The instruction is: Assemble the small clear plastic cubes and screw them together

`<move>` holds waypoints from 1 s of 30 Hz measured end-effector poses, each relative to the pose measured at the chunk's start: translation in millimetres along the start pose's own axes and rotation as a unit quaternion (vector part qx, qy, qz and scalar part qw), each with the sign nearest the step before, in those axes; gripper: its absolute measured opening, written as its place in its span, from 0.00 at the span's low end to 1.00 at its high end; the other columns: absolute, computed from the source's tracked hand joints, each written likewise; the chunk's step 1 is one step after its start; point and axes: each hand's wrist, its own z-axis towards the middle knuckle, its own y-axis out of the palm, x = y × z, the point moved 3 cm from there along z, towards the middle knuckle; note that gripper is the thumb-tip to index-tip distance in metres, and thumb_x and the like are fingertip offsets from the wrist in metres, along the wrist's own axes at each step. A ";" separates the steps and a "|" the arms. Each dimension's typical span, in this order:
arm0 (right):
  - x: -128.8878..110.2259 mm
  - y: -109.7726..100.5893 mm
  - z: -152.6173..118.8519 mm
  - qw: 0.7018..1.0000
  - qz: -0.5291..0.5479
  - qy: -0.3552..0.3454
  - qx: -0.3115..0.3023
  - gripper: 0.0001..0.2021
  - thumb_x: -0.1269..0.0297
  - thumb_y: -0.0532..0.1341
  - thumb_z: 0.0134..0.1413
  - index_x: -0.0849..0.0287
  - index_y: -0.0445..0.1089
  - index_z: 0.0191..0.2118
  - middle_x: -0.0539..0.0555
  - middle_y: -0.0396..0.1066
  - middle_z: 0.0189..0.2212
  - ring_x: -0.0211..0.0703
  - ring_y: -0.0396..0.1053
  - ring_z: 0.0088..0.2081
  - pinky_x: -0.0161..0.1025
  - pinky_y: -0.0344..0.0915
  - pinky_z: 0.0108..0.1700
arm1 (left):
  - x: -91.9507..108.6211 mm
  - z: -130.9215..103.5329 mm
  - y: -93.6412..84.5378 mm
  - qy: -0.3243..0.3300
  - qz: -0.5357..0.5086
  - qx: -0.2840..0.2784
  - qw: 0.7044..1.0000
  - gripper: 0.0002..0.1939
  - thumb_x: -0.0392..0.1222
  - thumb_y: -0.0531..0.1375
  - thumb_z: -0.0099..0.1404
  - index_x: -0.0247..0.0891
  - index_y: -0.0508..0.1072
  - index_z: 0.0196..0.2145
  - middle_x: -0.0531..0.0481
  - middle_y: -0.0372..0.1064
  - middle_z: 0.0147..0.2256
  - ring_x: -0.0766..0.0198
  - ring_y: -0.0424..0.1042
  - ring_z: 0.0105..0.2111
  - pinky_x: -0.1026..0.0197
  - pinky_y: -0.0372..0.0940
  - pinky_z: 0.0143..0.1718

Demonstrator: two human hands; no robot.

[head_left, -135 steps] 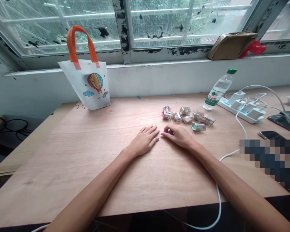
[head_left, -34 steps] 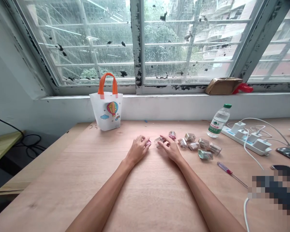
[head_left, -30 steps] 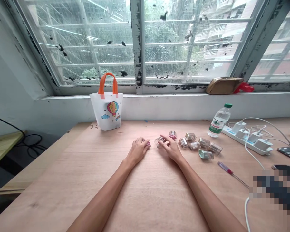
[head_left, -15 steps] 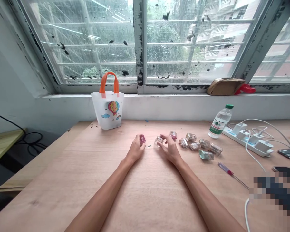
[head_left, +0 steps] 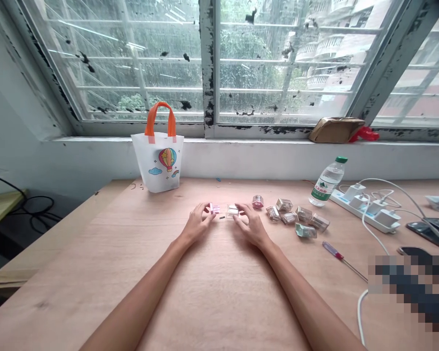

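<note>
A small pink plastic piece (head_left: 214,208) is pinched at its left end by my left hand (head_left: 198,222), just above or on the table. Facing it, my right hand (head_left: 253,225) has its thumb and fingers around the right side of a small clear plastic case (head_left: 232,210). A narrow gap separates the two parts. In that gap, a tiny dark strip (head_left: 222,217) lies on the wood. To the right of my right hand sit several similar small clear cases (head_left: 289,218), one with a pink end (head_left: 257,202) and one greenish (head_left: 306,231).
A screwdriver (head_left: 332,250) lies at the right, near a white power strip (head_left: 375,216) with plugs and cables. A water bottle (head_left: 327,183) stands behind it. The white bag (head_left: 157,165) with orange handles stands at the back left. Phones (head_left: 429,229) rest at the far right.
The pink piece has turned in my left hand, showing its side instead of its face. The clear case has been turned level. The whole view has shifted slightly.
</note>
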 end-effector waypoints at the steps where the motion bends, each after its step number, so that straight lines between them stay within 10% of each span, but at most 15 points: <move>1: -3.1 1.2 -0.5 1.000 -0.001 -0.004 -0.008 0.16 0.63 0.61 0.64 0.55 0.69 0.56 0.59 0.73 0.50 0.51 0.71 0.50 0.52 0.70 0.55 | -3.6 -3.0 -4.7 -0.001 -0.018 -0.026 1.000 0.16 0.50 0.60 0.68 0.40 0.73 0.50 0.44 0.74 0.47 0.55 0.74 0.47 0.52 0.69 0.53; 8: -27.0 45.4 2.3 0.999 -0.026 0.006 -0.046 0.15 0.67 0.62 0.62 0.58 0.68 0.53 0.60 0.75 0.48 0.52 0.72 0.49 0.50 0.71 0.54 | -35.3 -5.6 -31.8 -0.084 -0.083 -0.033 0.992 0.26 0.54 0.64 0.63 0.37 0.72 0.53 0.41 0.75 0.52 0.51 0.77 0.49 0.50 0.71 0.54; 15: -33.4 86.4 21.7 0.997 -0.059 0.046 -0.018 0.13 0.67 0.58 0.65 0.59 0.67 0.53 0.65 0.72 0.51 0.56 0.70 0.53 0.53 0.69 0.55 | -45.8 -3.2 -31.7 -0.065 0.065 0.031 0.995 0.20 0.39 0.57 0.68 0.38 0.68 0.57 0.41 0.76 0.52 0.53 0.75 0.54 0.46 0.66 0.60; 23: 14.9 -2.0 26.3 0.959 -0.200 0.083 0.185 0.19 0.65 0.49 0.69 0.60 0.69 0.58 0.67 0.68 0.59 0.60 0.62 0.62 0.63 0.56 0.64 | -32.7 -6.4 -29.8 -0.049 0.166 0.035 0.984 0.22 0.39 0.55 0.69 0.36 0.66 0.60 0.36 0.70 0.57 0.44 0.68 0.57 0.39 0.61 0.60; 30: 56.7 -6.1 17.7 0.949 -0.274 0.125 0.094 0.24 0.73 0.49 0.63 0.68 0.67 0.62 0.73 0.67 0.60 0.67 0.57 0.66 0.68 0.47 0.65 | -13.4 -11.5 -26.7 0.012 0.248 0.062 0.967 0.24 0.38 0.52 0.72 0.36 0.60 0.64 0.36 0.64 0.62 0.44 0.63 0.62 0.41 0.60 0.61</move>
